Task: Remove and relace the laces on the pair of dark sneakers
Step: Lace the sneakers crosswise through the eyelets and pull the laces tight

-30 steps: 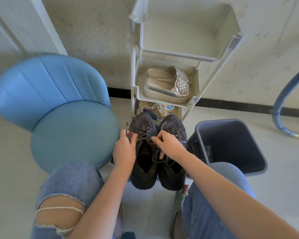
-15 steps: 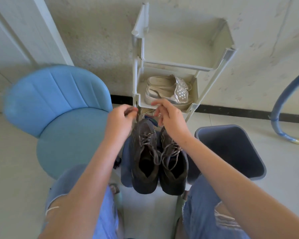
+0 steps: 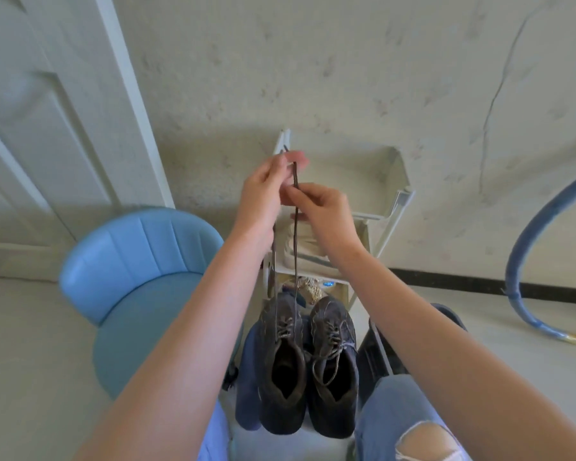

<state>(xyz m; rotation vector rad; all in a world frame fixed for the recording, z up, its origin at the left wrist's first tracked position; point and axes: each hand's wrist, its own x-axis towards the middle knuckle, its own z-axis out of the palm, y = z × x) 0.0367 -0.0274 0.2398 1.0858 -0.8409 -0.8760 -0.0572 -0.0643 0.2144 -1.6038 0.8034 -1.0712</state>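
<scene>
Both hands were raised in front of the shoe rack (image 3: 397, 181). The left hand (image 3: 266, 191) pinched one end of the lace (image 3: 295, 237), and the right hand (image 3: 323, 214) pinched the other strand just below. Both strands ran straight down to the sneaker (image 3: 282, 377), which stood just beside the second sneaker (image 3: 333, 371), near the blue chair (image 3: 140, 261).
</scene>
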